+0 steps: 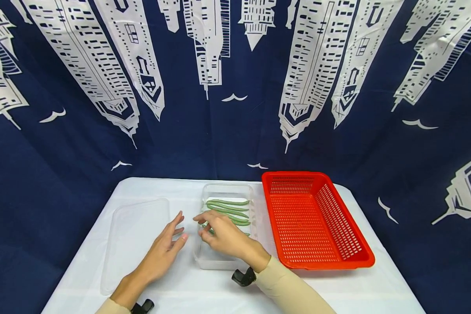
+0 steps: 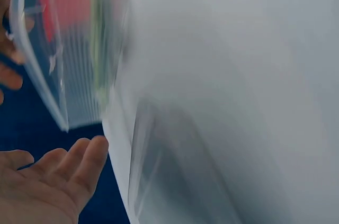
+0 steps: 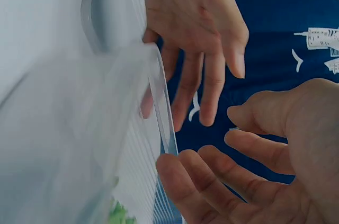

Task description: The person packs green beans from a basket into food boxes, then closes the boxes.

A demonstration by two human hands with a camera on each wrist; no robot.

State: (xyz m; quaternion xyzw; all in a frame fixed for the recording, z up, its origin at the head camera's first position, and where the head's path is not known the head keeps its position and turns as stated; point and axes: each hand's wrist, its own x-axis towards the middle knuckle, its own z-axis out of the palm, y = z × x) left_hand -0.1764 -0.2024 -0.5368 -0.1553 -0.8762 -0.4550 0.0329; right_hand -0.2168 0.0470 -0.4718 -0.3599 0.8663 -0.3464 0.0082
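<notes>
A clear plastic container (image 1: 216,264) stands mid-table with several green beans (image 1: 228,209) lying crosswise in it. Over the container's left side, my right hand (image 1: 229,235) hovers with fingers loosely bent and hides some of the beans. Nothing shows between its thumb and fingers (image 3: 212,171) in the right wrist view. My left hand (image 1: 161,253) is held left of the container, fingers extended and holding nothing. In the left wrist view, that hand's fingers (image 2: 87,168) spread near the container's wall (image 2: 79,97). A flat clear lid (image 1: 131,244) lies on the left.
A red perforated basket (image 1: 284,255) stands to the right of the container. White cloth (image 1: 188,296) covers the table. Behind hangs a dark blue curtain (image 1: 227,135) with white building prints.
</notes>
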